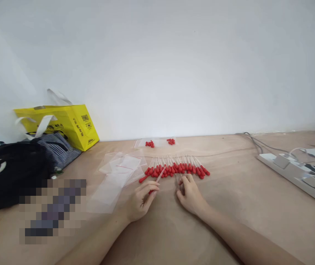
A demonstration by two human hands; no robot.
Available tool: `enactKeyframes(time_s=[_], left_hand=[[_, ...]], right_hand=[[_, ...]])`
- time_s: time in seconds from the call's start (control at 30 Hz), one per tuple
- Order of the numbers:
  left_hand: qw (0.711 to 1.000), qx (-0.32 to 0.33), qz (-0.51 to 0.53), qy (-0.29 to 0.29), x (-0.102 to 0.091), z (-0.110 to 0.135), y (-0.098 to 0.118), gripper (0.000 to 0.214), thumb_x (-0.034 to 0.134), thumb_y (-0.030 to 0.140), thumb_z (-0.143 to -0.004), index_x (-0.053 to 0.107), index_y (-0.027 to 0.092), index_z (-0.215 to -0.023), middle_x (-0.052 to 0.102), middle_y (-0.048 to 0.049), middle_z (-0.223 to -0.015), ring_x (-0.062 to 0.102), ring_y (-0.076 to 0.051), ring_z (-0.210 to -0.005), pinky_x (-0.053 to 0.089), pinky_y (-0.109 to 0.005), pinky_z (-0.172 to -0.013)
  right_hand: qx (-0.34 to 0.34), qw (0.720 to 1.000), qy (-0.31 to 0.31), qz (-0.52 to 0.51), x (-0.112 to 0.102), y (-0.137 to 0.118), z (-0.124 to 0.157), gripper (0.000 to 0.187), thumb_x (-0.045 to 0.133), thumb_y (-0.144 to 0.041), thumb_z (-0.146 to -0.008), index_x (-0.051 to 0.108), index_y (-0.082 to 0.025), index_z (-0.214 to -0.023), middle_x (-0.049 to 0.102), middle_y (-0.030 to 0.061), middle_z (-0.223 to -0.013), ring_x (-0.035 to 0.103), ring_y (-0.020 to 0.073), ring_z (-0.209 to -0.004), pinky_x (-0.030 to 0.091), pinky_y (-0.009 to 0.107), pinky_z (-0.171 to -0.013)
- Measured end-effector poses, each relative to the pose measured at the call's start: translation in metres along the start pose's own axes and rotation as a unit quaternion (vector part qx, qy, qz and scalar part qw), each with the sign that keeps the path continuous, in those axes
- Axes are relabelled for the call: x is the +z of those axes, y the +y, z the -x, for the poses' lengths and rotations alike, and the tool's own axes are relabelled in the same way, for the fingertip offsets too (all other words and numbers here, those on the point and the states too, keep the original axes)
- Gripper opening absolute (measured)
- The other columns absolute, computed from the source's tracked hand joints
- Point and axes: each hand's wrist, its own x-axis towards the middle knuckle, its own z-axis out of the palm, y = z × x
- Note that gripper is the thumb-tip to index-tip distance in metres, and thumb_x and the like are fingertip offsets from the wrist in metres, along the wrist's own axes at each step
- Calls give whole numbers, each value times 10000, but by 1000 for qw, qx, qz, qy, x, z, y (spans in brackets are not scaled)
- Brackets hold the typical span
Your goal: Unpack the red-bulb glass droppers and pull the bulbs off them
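Many droppers (174, 168) with red rubber bulbs and thin clear tubes lie side by side in a fanned row, bulbs toward me. My left hand (143, 200) is closed on one dropper (161, 173); its tube points up and away, and its red bulb shows partly between the fingers. To the right, just in front of the row, my right hand (189, 193) has its fingers curled and pinched on a clear plastic bag (177, 179), mostly hidden by the hand. Flat clear zip bags (113, 186) overlap left of the row.
Behind the row, bags with red-bulbed droppers (149, 144) lie near the wall. A yellow shopping bag (82, 127), a striped bag (56, 149) and a black bag (11, 173) stand left. A white power strip (289, 175) with plugs and cables lies right. A blurred-out object sits front left.
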Motion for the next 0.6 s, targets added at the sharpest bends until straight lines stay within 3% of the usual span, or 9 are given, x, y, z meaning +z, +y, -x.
enactKeyframes(time_s=[0.1, 0.3, 0.43, 0.5, 0.6], left_hand=[[1000, 7, 7, -6, 4, 2, -2, 185, 401, 87, -811, 554, 167, -875, 603, -80, -945, 571, -138, -902, 468, -266, -790], [999, -11, 20, 30, 7, 3, -7, 209, 395, 58, -788, 569, 170, -816, 632, -59, -859, 597, -131, -835, 485, -255, -744], [999, -8, 22, 29, 7, 4, -7, 213, 393, 61, -781, 576, 169, -795, 646, -52, -836, 608, -130, -809, 493, -251, -720], [999, 1, 24, 30, 6, 4, -5, 222, 384, 64, -784, 579, 169, -795, 647, -54, -840, 609, -128, -805, 495, -248, -709], [999, 20, 34, 29, 6, 2, 0, 223, 381, 65, -789, 578, 169, -800, 645, -61, -858, 609, -127, -807, 497, -246, -701]], right_hand=[[2, 999, 41, 3, 3, 4, -5, 182, 447, -64, -615, 394, -192, -734, 408, 33, -779, 450, 159, -679, 426, 308, -627], [9, 998, 41, -42, 5, 10, -10, 103, 471, -132, -664, 423, -190, -734, 443, 37, -785, 460, 149, -652, 436, 290, -594], [26, 996, 46, -67, -4, 12, -9, 57, 481, -234, -733, 457, -186, -751, 488, 38, -773, 491, 143, -636, 442, 280, -585], [-5, 997, 37, -62, -14, 13, -8, 100, 471, -272, -767, 495, -182, -803, 530, 55, -814, 519, 162, -705, 445, 290, -622], [-108, 994, 4, -31, -28, 13, -4, 211, 482, -307, -793, 533, -194, -963, 572, 76, -937, 517, 196, -883, 422, 338, -760]])
